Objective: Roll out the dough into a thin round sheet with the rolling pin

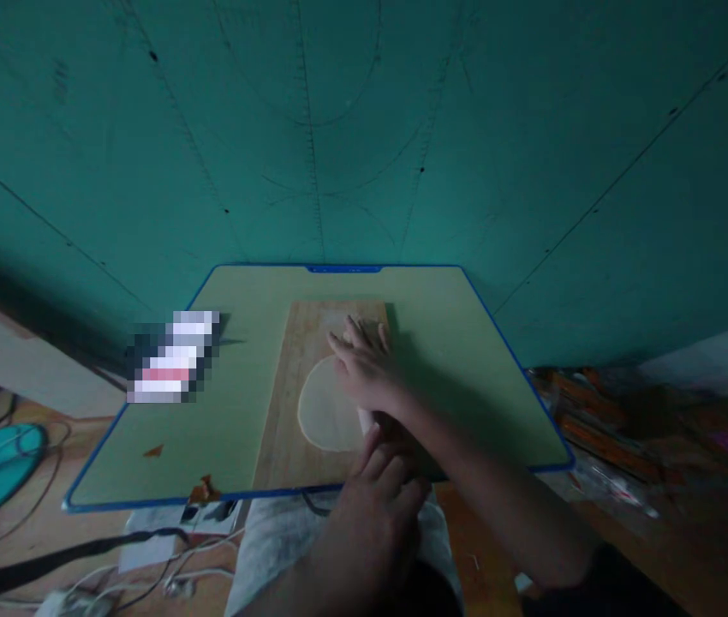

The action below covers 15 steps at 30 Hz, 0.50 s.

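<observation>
lying flat on the wooden board [303,330], the pale round sheet [325,407], which looks like rolled dough, takes up the nearer part of the wood, with its right side hidden by the hands. the board itself rests on the green surface [248,386], its near end close to the blue rim.

the right hand [367,370] reaches over from the right, palm down, with its fingers stretched and fanned out, so they are not closed around anything. beneath its wrist shows a short piece of a pale rod [366,420], perhaps a rolling pin, mostly covered. the left hand [390,484] sits at the near end of that rod, fingers curled, thumb beside the tip; whether they truly clasp it i cannot tell.

as for handling, the sheet seems light, limp and tender: my guess is it would stretch, crease or tear if pinched at one spot, and it may cling a little to the wood. whether it is floured is too dim to make out. the left rim is the bare, reachable part, so it would be best to slip flat fingers under there and carry it on a spread palm. the rod, by contrast, should be stiff and smooth, liable to roll; its ends are the sensible places to take hold, with light, even pressure.
</observation>
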Available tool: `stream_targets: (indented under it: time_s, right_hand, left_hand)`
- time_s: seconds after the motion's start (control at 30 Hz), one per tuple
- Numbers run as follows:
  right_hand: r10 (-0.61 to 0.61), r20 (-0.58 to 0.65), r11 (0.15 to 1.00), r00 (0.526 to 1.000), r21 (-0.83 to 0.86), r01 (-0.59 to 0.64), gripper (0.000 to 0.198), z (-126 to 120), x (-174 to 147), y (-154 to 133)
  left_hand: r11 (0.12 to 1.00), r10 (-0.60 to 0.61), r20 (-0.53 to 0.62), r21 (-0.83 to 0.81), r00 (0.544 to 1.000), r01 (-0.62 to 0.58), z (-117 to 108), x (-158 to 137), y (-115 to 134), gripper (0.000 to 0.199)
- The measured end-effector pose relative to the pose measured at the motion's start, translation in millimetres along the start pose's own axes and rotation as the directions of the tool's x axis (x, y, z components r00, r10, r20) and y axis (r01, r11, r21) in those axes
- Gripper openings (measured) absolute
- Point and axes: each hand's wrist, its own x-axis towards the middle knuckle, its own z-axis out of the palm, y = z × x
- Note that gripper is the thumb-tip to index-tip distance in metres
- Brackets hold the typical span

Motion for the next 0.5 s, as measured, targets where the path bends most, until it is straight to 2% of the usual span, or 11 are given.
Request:
stream_targets:
  time_s: [0.13,0.2,0.3,0.37,0.5]
  right_hand:
    - [0.098,0.054,0.993,0.994,0.054,-0.101,0.056,-2,-5,27]
    - [0.101,0.064,0.993,0.993,0.062,-0.104,0.056,-1,-6,35]
    - [0.090,0.059,0.995,0.994,0.039,-0.093,0.054,-2,-6,46]
    - [0.095,0.049,0.995,0.994,0.007,-0.096,0.052,-5,-8,54]
    - [0.138,0.034,0.990,0.990,-0.030,-0.137,0.052,-10,-14,64]
  left_hand:
    - [0.998,0.056,0.021,-0.011,0.998,-0.055,12,18,4,0.032]
    - [0.995,0.099,0.039,0.017,0.994,-0.100,16,25,4,0.026]
    - [0.985,0.121,0.134,0.109,0.984,-0.136,20,37,5,0.014]
    - [0.973,0.142,0.192,0.153,0.971,-0.172,21,46,6,0.014]
    - [0.946,0.224,0.218,0.185,0.950,-0.265,22,60,5,0.012]
